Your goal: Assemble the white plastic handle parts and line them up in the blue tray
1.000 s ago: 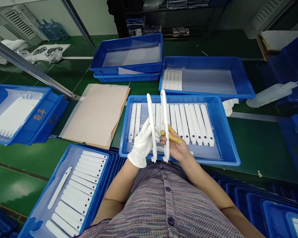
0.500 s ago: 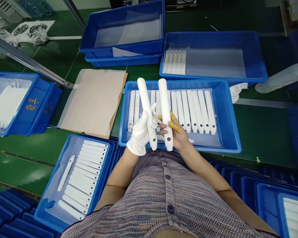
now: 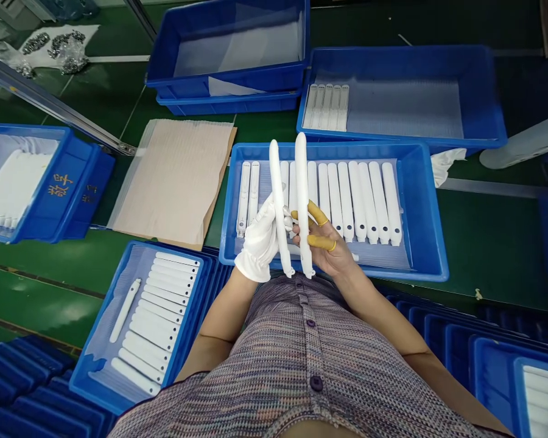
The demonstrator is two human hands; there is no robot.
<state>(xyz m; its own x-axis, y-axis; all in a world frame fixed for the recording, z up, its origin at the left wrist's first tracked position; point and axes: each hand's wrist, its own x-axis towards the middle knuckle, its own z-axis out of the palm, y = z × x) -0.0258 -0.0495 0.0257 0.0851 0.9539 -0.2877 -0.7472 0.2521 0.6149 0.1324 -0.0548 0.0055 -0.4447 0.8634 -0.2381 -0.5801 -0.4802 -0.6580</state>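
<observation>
Probably best done with a light touch: grip the left white piece (image 3: 277,182) and the right white piece (image 3: 301,176) by the lower half, turn slowly, and keep a gap between the 2 to avoid knocking or scuffing. Better, likely, to stay above the blue tray (image 3: 424,207) in case of a slip, and to clear the row of white pieces (image 3: 345,194) inside. Held narrow edge toward the camera, side by side but apart, in front of the chest and over the near part of the tray. Gripped by the left hand (image 3: 259,238), white-gloved and partly closed around 1 piece; pinched by the right hand (image 3: 332,252), half curled around the other, with yellow finger covers (image 3: 322,243). In looks, long, slim, plain white, slightly bowed, rounded at the far end, small-tipped at the near end; too small to judge for fine marks.
</observation>
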